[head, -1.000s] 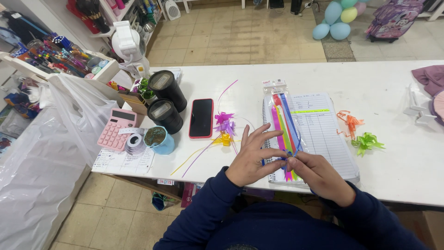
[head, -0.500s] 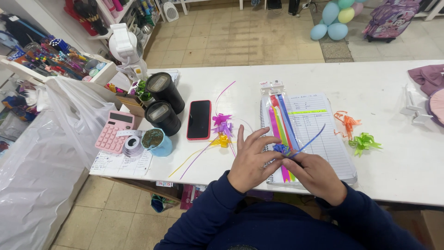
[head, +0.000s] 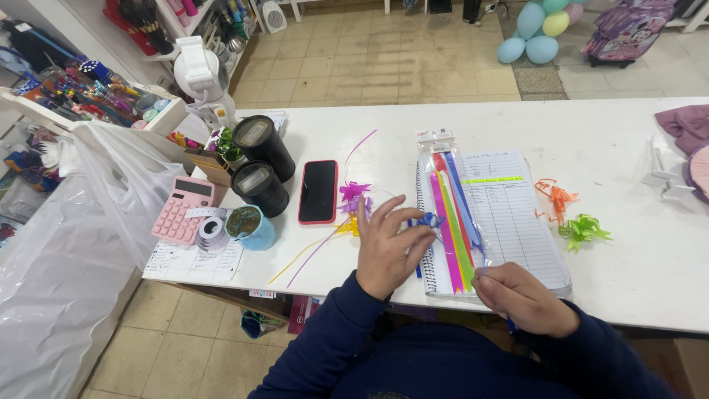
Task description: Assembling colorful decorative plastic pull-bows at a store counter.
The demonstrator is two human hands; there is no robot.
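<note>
Left hand (head: 390,247): fingers spread, pinching blue ribbon bow (head: 427,220) at the notebook's (head: 517,222) left edge.
Right hand (head: 523,297): closed, pulling the ribbon tail at the notebook's near edge.

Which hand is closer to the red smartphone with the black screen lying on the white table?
The left hand. It is just right of the red smartphone, pinching a small blue ribbon bow. The right hand is farther right, by the notebook.
</note>
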